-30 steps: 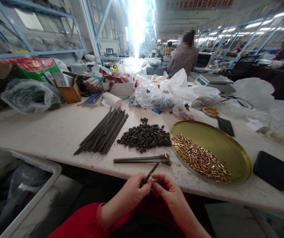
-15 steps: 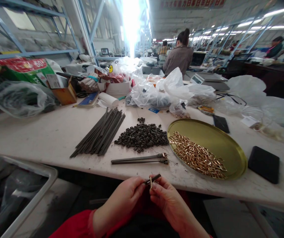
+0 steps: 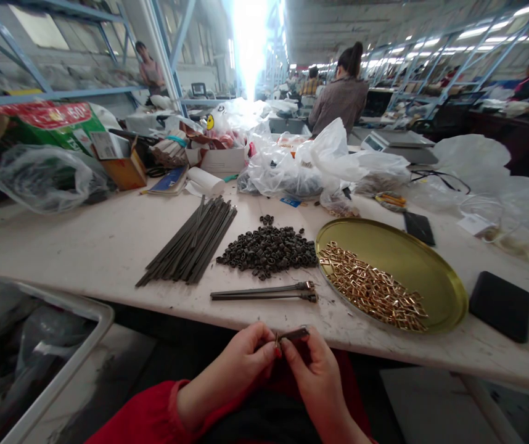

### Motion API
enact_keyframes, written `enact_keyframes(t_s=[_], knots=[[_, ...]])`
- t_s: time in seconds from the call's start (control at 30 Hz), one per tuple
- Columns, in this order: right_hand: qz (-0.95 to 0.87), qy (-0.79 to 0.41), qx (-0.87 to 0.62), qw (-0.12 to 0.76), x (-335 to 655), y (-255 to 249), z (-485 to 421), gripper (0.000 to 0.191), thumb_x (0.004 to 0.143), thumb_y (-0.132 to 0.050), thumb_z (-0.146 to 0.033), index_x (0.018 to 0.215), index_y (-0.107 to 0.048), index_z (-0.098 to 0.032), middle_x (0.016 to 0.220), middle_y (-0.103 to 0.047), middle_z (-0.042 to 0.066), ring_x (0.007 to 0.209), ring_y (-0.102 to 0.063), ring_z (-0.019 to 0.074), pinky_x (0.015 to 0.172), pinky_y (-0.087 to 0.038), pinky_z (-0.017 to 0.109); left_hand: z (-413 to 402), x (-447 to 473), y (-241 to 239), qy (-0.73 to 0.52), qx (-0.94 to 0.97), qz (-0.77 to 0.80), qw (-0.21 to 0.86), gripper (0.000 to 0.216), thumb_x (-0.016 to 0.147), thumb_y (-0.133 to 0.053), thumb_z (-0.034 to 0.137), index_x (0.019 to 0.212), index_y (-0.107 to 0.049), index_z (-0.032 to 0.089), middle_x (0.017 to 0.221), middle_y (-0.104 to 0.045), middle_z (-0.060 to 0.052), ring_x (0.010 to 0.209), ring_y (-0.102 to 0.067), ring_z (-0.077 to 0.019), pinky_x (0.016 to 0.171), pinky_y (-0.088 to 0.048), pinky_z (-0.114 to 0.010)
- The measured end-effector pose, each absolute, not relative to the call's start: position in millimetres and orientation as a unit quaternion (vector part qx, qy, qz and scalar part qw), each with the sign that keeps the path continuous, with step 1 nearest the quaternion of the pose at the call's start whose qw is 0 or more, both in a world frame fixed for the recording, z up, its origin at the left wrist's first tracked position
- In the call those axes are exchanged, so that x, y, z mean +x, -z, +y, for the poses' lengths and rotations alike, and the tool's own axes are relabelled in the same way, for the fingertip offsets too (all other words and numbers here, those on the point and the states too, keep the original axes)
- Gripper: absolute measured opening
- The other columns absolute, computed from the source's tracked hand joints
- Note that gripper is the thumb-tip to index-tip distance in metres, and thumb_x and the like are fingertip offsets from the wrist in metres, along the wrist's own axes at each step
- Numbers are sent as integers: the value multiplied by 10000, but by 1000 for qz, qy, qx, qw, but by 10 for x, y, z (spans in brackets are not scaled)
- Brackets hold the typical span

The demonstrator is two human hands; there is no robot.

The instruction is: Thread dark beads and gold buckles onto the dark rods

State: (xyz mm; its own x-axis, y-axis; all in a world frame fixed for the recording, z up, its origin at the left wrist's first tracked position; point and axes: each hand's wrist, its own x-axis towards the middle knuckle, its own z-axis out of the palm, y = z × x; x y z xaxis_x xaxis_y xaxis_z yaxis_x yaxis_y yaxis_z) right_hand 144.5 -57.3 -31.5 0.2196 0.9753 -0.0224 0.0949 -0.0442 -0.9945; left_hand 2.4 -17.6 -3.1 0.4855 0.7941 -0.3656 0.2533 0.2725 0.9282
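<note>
At the table's front edge, a thin dark strap runs between my two hands. A small gold buckle sits on it, where both thumbs meet. My left hand is closed, thumb and forefinger pinching strap and buckle. My right hand is closed around the strap's end, its thumb beside the buckle. Just beyond lie a few straps with buckles, side by side. Farther back are a heap of small dark loops, a bundle of dark straps and loose gold buckles.
The buckles lie in an oval gold tray on the white table. A black flat case and a phone are at right. Plastic bags crowd the back. A bin stands lower left; a person sits beyond.
My left fingers have shifted onto the buckle, and my right fingers have moved from it to the strap's end. The view has shifted slightly; a person now shows at the far left.
</note>
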Motion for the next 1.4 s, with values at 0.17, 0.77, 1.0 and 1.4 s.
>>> enact_keyframes(t_s=[0.17,0.77,1.0,1.4], knots=[[-631,-345,-522,459,1545,210,-640,290,843,-492,-247,1106,-609,-284,963,-663,70,914,-584,242,827,-443,359,-178,39,-22,-217,575,497,612,200,741,-494,354,662,-440,178,586,-460,46,550,-405,-99,520,-331,-209],[-427,-696,-411,405,1711,73,-483,130,667,-713,-314,677,-645,-204,683,-564,-25,661,-510,131,637,-396,241,-265,54,-76,-167,585,526,594,133,710,-479,265,698,-532,144,631,-497,33,589,-406,-103,530,-318,-206],[-539,-528,-524,395,1688,149,-494,75,751,-614,-245,688,-615,-205,708,-576,-7,687,-531,162,663,-414,276,-267,87,14,-170,615,522,566,162,768,-467,290,720,-534,150,648,-518,24,610,-426,-116,541,-326,-211],[-579,-363,-586,434,1636,325,-583,39,780,-587,-231,812,-590,-209,765,-614,15,714,-591,185,655,-486,288,-306,107,12,-174,632,504,562,187,838,-431,337,824,-490,160,682,-511,26,634,-458,-126,577,-361,-224]])
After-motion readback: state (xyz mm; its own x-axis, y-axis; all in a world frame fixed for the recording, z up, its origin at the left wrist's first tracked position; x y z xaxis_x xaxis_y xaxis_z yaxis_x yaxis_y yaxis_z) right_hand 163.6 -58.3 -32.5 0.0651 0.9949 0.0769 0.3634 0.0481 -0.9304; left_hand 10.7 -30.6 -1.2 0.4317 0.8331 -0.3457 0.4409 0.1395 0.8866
